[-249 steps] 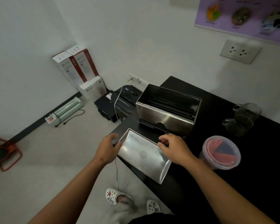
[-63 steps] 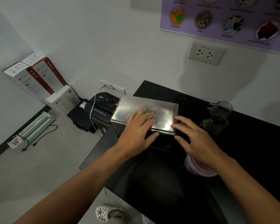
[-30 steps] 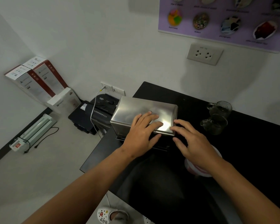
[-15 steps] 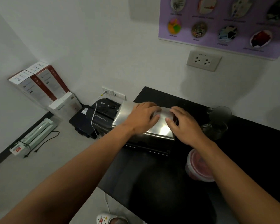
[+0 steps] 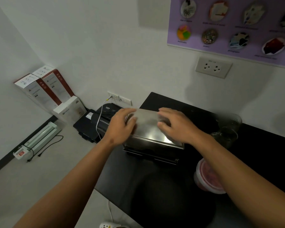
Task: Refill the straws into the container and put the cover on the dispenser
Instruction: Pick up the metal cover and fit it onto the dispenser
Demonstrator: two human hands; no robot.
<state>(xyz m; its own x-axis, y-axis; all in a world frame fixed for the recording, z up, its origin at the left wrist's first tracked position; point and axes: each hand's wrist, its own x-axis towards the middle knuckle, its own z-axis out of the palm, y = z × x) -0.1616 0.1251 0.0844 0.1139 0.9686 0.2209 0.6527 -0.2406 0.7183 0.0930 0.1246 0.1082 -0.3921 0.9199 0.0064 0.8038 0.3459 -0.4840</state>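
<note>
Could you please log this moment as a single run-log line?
stage: cover seating | cover: on dispenser | left hand, right hand: open, on cover

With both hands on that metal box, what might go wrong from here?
The dispenser sits near the table's left edge, so pushing on the cover might slide it off toward the floor. The right forearm passes right over the straw tub and might knock it. The glass mugs stand close by the right hand.

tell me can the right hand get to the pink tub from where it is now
Probably yes. The right hand rests open on the metal cover, and the pink tub sits just under that forearm on the black table, nothing between.
</note>
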